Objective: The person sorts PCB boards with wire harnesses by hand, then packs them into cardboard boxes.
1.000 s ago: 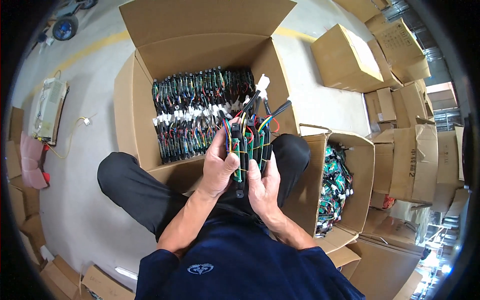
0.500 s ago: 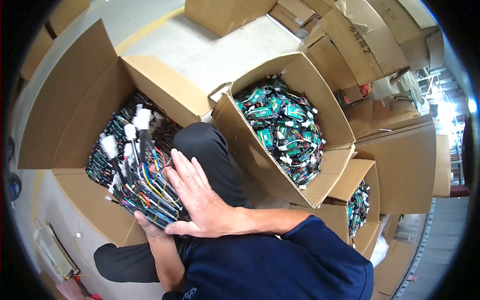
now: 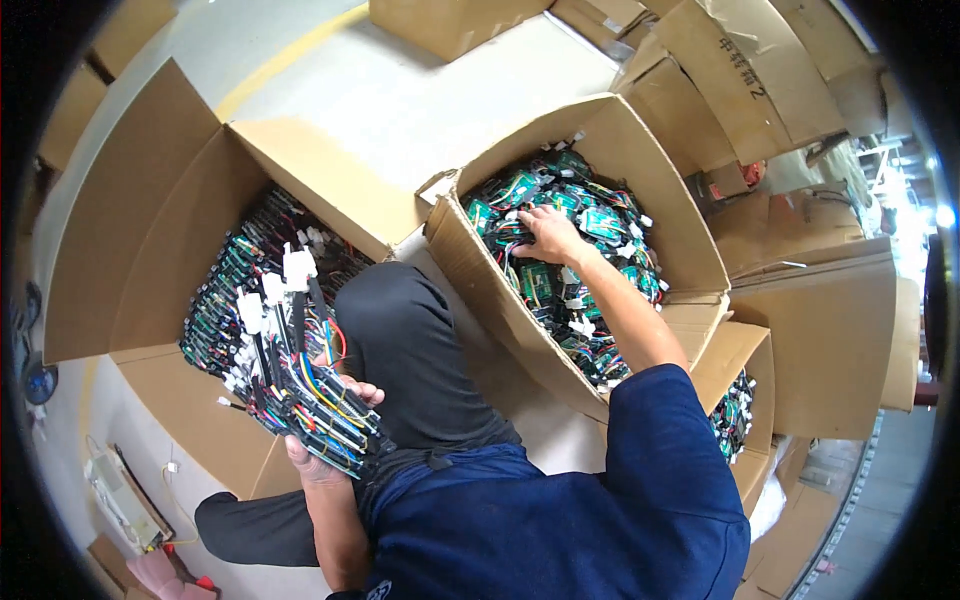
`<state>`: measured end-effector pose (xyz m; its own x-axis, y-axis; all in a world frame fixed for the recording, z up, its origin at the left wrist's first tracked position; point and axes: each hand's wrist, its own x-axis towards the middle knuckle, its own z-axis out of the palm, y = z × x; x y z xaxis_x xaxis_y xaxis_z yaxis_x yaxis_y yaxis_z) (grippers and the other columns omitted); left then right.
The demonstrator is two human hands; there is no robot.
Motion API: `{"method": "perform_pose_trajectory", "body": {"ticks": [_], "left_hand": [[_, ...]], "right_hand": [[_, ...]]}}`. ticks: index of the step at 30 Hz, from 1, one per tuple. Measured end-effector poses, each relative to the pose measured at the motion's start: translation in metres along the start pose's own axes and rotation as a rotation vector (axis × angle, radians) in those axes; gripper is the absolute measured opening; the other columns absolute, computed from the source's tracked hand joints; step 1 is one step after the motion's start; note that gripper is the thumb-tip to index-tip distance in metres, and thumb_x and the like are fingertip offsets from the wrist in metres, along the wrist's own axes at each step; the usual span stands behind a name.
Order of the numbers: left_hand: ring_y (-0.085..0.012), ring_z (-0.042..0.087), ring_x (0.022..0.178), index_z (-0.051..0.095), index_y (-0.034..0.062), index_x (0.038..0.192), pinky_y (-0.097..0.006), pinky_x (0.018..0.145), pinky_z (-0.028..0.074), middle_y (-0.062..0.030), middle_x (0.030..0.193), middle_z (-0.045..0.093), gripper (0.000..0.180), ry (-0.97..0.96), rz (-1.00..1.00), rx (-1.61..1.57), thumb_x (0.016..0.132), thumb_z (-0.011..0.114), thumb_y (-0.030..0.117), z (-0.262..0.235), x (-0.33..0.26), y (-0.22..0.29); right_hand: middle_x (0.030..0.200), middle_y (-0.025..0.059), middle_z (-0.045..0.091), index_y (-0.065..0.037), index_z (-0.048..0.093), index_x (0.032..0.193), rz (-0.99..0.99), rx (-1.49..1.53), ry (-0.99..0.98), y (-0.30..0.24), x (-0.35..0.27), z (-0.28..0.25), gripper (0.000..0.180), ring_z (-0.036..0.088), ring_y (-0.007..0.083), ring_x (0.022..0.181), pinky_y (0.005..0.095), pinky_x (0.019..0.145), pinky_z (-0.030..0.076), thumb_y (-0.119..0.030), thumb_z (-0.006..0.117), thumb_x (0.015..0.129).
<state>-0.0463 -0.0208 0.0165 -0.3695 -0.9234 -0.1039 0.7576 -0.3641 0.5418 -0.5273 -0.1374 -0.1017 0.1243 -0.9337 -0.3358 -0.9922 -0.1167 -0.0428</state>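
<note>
My left hand [image 3: 325, 440] grips a stack of small green circuit boards with coloured wires and white plugs [image 3: 300, 385], held over my lap beside the big open cardboard box [image 3: 150, 230]. That box holds neat rows of the same wired boards [image 3: 225, 300]. My right hand [image 3: 545, 235] reaches into a second open cardboard box [image 3: 480, 270] on my right and rests, fingers curled, on a loose heap of green boards with wires [image 3: 585, 265]. Whether it grips one I cannot tell.
A third open box of boards [image 3: 740, 415] sits behind my right arm. Closed and flattened cardboard boxes [image 3: 760, 90] crowd the top and right. A white device with a cord [image 3: 120, 495] lies on the grey floor at lower left.
My right hand left the stack and moved right into the box of loose boards. The left hand now holds the stack alone. My view swung toward the right box.
</note>
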Motion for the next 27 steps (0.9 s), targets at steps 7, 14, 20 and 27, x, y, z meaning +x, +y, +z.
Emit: {"method": "perform_pose_trajectory", "body": {"ticks": [7,14,20,27], "left_hand": [[-0.0418,0.055,0.129,0.029,0.0043,0.156,-0.053,0.108,0.052,-0.0227,0.139,0.047,0.104,0.035,0.045,-0.107,0.082,0.081,0.055,-0.013,-0.005,0.004],[-0.0431,0.047,0.140,0.028,0.0057,0.160,-0.052,0.116,0.043,-0.0251,0.152,0.044,0.117,-0.095,-0.152,-0.246,0.073,0.086,0.060,0.043,0.066,-0.019],[-0.0292,0.068,0.115,0.045,-0.0007,0.145,-0.046,0.098,0.059,-0.0134,0.130,0.064,0.093,0.064,-0.066,-0.174,0.076,0.088,0.042,0.074,0.067,-0.027],[-0.0321,0.058,0.128,0.042,0.0060,0.151,-0.049,0.112,0.047,-0.0140,0.143,0.056,0.099,0.127,0.013,0.073,0.079,0.076,0.064,0.032,0.030,-0.012]], "right_hand": [[0.085,0.0049,0.069,-0.001,0.072,0.102,0.311,0.818,0.169,0.015,-0.041,-0.065,0.048,0.060,0.0157,0.077,0.0350,0.071,0.049,-0.049,0.064,0.100],[0.081,-0.0053,0.058,-0.002,0.069,0.103,0.210,1.141,0.557,-0.126,-0.110,-0.179,0.029,0.047,0.0059,0.072,0.0252,0.062,0.040,-0.030,0.061,0.105],[0.104,0.0098,0.071,0.003,0.061,0.126,0.017,1.424,0.617,-0.258,-0.113,-0.184,0.034,0.064,0.0134,0.097,0.0290,0.087,0.052,-0.025,0.055,0.108],[0.135,0.0283,0.055,0.006,0.058,0.130,-0.266,1.116,0.605,-0.281,-0.103,-0.154,0.064,0.052,0.0423,0.127,0.0497,0.109,0.040,-0.052,0.054,0.103]]}}
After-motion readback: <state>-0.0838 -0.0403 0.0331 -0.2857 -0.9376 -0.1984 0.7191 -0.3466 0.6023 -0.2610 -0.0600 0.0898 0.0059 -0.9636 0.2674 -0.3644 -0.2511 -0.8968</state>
